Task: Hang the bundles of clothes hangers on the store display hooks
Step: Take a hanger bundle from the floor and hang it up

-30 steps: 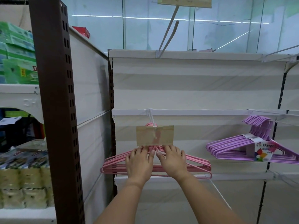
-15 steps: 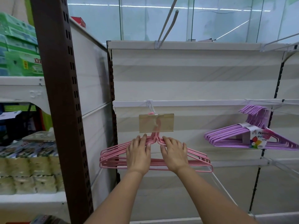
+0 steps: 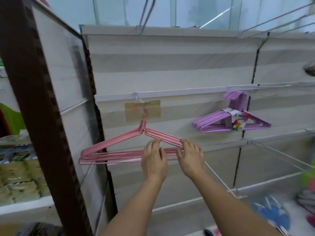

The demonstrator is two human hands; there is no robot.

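Head view: pink hanger bundle (image 3: 119,149) hanging from the display hook (image 3: 137,99) on the middle rail, necks hidden behind a brown price tag (image 3: 142,110). Left hand (image 3: 154,160) and right hand (image 3: 191,159) both on the bundle's right shoulder, fingers loosely curled over the wires; firmness of grip cannot tell. Likely squaring the bundle. Best done by nudging all wires flush, letting go gently, avoiding swing. Purple hanger bundle (image 3: 231,123) already hung, far right. 2 bundles up.
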